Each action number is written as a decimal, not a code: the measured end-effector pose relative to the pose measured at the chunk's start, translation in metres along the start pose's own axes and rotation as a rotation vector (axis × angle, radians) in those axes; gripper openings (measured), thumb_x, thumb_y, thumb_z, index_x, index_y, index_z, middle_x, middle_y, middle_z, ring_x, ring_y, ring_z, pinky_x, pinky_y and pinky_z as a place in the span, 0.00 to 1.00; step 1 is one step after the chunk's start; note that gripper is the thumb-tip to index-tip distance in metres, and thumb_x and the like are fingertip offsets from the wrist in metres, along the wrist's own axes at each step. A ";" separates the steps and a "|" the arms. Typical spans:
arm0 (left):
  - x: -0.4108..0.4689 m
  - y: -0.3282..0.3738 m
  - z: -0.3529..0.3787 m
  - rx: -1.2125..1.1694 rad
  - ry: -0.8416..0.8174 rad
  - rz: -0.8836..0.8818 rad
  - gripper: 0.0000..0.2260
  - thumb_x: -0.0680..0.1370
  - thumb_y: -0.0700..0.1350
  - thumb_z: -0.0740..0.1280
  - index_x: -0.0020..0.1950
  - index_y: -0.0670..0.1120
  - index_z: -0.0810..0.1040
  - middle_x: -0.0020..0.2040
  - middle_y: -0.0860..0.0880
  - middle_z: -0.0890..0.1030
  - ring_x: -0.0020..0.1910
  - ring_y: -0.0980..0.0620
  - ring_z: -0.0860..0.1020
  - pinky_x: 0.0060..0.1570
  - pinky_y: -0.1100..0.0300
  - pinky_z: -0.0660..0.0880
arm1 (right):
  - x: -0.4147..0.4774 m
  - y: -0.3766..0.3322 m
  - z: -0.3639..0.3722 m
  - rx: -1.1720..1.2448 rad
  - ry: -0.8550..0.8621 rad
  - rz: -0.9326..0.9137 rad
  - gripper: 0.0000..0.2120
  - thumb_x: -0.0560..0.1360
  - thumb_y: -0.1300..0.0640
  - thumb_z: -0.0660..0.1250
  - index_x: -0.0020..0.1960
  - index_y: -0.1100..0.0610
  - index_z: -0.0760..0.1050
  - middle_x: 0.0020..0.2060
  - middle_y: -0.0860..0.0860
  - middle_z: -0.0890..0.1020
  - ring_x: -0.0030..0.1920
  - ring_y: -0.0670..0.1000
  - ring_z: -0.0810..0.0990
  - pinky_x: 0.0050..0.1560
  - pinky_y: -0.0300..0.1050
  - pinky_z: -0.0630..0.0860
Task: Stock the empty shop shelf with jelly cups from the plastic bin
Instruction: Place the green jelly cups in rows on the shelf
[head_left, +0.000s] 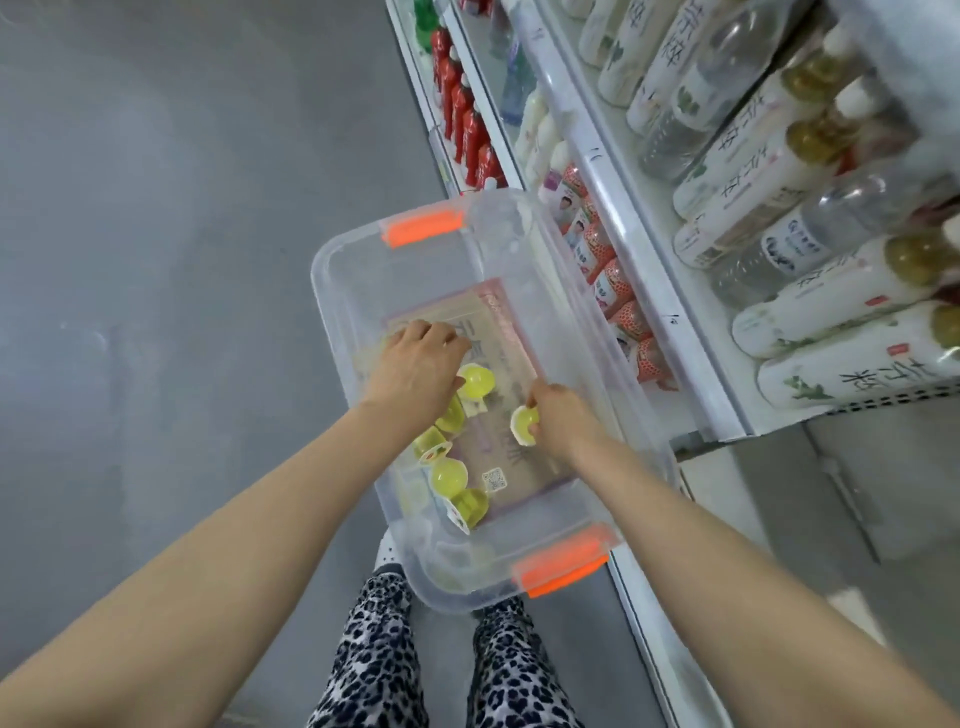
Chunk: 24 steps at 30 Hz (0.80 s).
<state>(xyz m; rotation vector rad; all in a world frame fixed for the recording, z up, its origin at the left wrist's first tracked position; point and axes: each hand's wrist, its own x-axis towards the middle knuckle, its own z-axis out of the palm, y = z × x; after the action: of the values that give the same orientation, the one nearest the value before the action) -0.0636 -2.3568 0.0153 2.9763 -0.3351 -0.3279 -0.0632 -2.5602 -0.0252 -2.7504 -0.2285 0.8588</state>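
Note:
A clear plastic bin (343, 291) with orange latches stands in front of me beside the shelves. Several yellow-green jelly cups (449, 475) lie along its left and near side. My left hand (415, 364) reaches into the bin with fingers curled, its thumb against a yellow jelly cup (475, 380); what the fingers hold is hidden. My right hand (558, 415) grips another jelly cup (523, 423) between thumb and fingers, just above the bin floor. A bare grey shelf (883, 493) lies low at the right.
White shelving (639, 249) runs along the right, packed with white and clear drink bottles (810, 291) above and red bottles (462, 114) and small orange-patterned packs (608, 270) lower. Grey floor (182, 234) spreads to the left. My legs in leopard-print trousers (374, 649) stand under the bin.

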 end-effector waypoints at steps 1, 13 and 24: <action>0.011 0.003 0.001 0.020 -0.044 0.032 0.21 0.78 0.50 0.67 0.69 0.49 0.71 0.67 0.48 0.72 0.66 0.43 0.68 0.63 0.50 0.67 | -0.001 0.002 0.004 -0.015 -0.028 0.017 0.14 0.75 0.65 0.64 0.61 0.61 0.70 0.57 0.61 0.77 0.57 0.63 0.77 0.53 0.51 0.74; 0.088 0.008 0.055 0.225 -0.533 0.227 0.20 0.77 0.40 0.67 0.69 0.48 0.70 0.65 0.43 0.70 0.66 0.40 0.70 0.59 0.49 0.71 | 0.018 0.010 0.024 -0.051 -0.117 0.189 0.17 0.73 0.65 0.65 0.62 0.59 0.74 0.59 0.60 0.76 0.58 0.62 0.77 0.57 0.50 0.76; 0.095 -0.002 0.029 -0.006 -0.385 -0.022 0.25 0.74 0.50 0.69 0.68 0.45 0.65 0.62 0.42 0.74 0.61 0.39 0.74 0.53 0.50 0.73 | 0.022 -0.025 0.029 -0.221 -0.112 0.222 0.23 0.76 0.64 0.63 0.69 0.61 0.63 0.60 0.61 0.76 0.60 0.61 0.77 0.57 0.51 0.73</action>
<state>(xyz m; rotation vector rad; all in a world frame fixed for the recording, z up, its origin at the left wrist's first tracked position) 0.0205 -2.3796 -0.0321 2.8974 -0.3359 -0.9052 -0.0634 -2.5257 -0.0529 -2.9765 -0.0386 1.1066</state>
